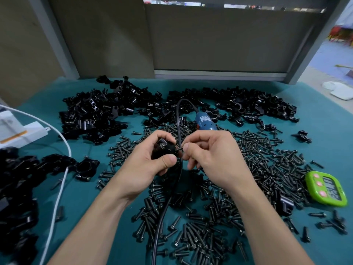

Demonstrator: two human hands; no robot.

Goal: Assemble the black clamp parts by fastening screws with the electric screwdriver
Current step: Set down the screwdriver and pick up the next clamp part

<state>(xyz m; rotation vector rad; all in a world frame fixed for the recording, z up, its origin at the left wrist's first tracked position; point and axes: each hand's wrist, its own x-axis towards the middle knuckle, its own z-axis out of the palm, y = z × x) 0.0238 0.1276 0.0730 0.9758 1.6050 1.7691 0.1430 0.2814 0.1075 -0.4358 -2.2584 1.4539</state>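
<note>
Head view: the left hand [150, 163] is gripping a black clamp part [164, 148] with curled fingers, holding it above the middle of the teal bench [91, 203]. The right hand [214, 159] is pinching a screw [179, 149] between thumb and forefinger, with the screw tip lying against the side of the clamp part. The electric screwdriver [206, 121], blue-bodied, is lying on the bench just behind both hands, and its black cord [177, 119] is passing between them. Loose screws [254, 169] are lying spread over the bench under and to the right of the hands. Heaps of clamp pieces [95, 115] are lying along the far edge. A green timer [326, 188] is sitting at the right.
</note>
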